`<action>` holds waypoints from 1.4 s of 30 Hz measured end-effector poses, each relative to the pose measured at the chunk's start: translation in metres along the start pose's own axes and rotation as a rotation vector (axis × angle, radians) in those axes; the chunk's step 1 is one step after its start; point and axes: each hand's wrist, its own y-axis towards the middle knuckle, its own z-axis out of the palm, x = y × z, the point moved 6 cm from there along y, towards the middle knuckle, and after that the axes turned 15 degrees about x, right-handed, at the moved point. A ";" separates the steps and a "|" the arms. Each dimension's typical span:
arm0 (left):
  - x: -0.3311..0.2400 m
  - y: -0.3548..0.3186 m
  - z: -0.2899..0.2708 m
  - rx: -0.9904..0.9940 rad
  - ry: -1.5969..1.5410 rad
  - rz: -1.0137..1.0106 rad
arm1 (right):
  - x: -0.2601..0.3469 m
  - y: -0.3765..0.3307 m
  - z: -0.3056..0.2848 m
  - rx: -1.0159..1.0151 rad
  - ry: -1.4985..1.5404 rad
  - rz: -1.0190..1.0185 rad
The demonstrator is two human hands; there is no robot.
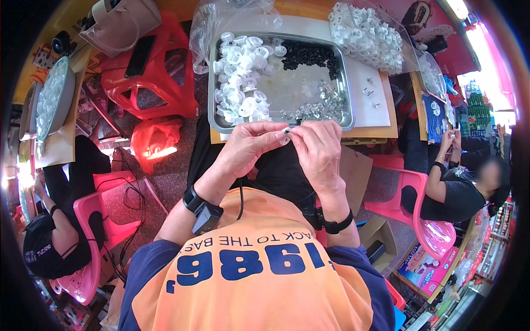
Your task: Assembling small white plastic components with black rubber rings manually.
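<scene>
Just in front of the tray's near edge, my left hand (247, 147) pinches a small white plastic part (285, 141) between thumb and finger. A tiny dark bit shows at the top of that part. Against it, the fingertips of my right hand (319, 151) are pressed together; what they pinch is too small to make out. Behind my hands lies a shallow metal tray (276, 91). It holds a pile of white ring-like plastic parts (243, 77) at left, small black parts (313, 58) at back right, and small shiny metal pieces (326, 105) at near right.
Right of the tray, a clear bin (367, 38) is heaped with white parts; several loose metal pieces (370, 91) lie below it. At left stand a red stool (152, 83) bearing a phone (140, 56) and a red bag (154, 144). People sit at both sides on pink chairs (411, 187).
</scene>
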 end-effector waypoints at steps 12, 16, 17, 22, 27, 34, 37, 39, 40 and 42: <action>0.002 0.001 -0.004 0.067 -0.090 -0.001 | -0.003 0.000 0.007 -0.018 0.051 -0.073; 0.001 0.004 -0.007 0.129 -0.135 0.028 | -0.005 0.000 0.012 -0.040 0.123 -0.051; 0.000 0.004 -0.006 0.134 -0.161 0.038 | -0.011 -0.001 0.016 -0.026 0.240 0.030; -0.006 0.004 0.000 0.135 -0.183 0.054 | -0.029 -0.011 0.038 0.000 0.811 0.359; -0.012 0.005 0.005 0.130 -0.109 0.147 | -0.035 -0.018 0.052 0.032 1.179 0.520; -0.033 0.003 0.006 -0.067 0.659 0.266 | -0.026 -0.011 0.034 -0.071 0.853 0.395; -0.046 -0.003 0.015 -0.180 0.873 0.350 | -0.023 -0.007 0.031 -0.085 0.769 0.362; -0.047 -0.005 0.015 -0.205 0.906 0.338 | -0.019 -0.003 0.027 -0.084 0.709 0.317; -0.047 -0.005 0.015 -0.205 0.906 0.338 | -0.019 -0.002 0.027 -0.085 0.709 0.317; -0.049 -0.006 0.017 -0.227 0.949 0.366 | -0.017 0.000 0.026 -0.101 0.660 0.289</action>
